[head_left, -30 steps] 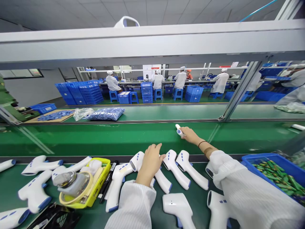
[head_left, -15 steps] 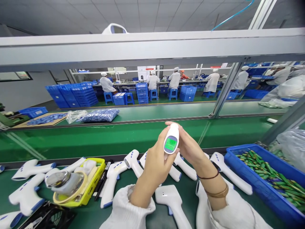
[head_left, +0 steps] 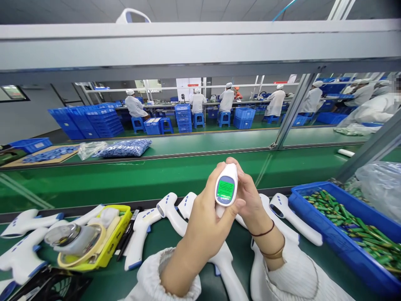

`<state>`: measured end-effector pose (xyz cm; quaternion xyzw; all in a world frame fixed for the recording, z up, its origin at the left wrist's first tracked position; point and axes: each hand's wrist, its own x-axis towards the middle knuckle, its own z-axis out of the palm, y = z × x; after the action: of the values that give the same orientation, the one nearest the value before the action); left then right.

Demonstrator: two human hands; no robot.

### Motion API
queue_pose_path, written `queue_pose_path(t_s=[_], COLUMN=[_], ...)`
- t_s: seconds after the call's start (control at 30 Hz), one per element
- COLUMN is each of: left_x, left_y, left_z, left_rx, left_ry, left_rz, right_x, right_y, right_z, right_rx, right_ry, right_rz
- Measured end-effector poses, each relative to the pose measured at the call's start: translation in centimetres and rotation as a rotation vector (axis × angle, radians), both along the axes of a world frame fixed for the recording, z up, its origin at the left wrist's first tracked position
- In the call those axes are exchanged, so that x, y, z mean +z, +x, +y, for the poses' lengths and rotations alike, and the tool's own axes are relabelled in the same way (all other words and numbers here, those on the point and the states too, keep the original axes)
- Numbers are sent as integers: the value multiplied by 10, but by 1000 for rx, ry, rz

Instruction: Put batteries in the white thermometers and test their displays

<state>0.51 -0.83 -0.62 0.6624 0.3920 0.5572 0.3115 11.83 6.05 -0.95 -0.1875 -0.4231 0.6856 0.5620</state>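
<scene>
A white infrared thermometer (head_left: 225,188) with a lit green display faces me, held up between my left hand (head_left: 208,221) and my right hand (head_left: 249,196). Its grip points down and is partly hidden by my fingers. Both hands wrap around it above the bench. Below them, several white thermometers with blue trim (head_left: 140,238) lie on the dark green bench. A yellow tray (head_left: 115,244) holding a roll of tape and black pens sits to the left of my hands.
A blue crate (head_left: 332,242) of green cylinders stands at the right, beside a clear plastic bag (head_left: 382,188). A green conveyor belt (head_left: 134,184) runs behind the bench under a grey metal beam (head_left: 200,46). A co-worker in white (head_left: 372,110) stands at the far right.
One second ago my right hand was reaching out to a thermometer on the belt and my left hand rested on the bench. Both hands now hold that thermometer up, its display lit green.
</scene>
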Motion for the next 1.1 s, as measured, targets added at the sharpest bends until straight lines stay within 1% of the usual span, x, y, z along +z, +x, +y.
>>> queue_pose_path(t_s=[0.1,0.3,0.43,0.67,0.83,0.93,1.0,1.1], left_x=[1,1,0,1,1,1,0,0], left_y=[0,1,0,0,0,0,0,1], left_z=[0,0,-1,-3,-2,-2,-2,-2], left_rx=[10,42,62,72,54,50,58,75], left_ry=[22,-5,-2,-28,-30,-48,-58,-46], left_rz=[19,33,38,26,17,-2,-16,-1], right_x=[0,-3,-3,-3,-4,-7,-9,-11], right_y=[-3,-4,-2,2,3,6,7,6], right_z=[-1,0,0,-2,-1,-1,-1,2], right_rx=[-19,-27,1,122,110,149,178,185], right_ry=[-19,-21,9,57,91,151,168,171], right_rz=[-5,-39,-42,24,-19,-45,-27,20])
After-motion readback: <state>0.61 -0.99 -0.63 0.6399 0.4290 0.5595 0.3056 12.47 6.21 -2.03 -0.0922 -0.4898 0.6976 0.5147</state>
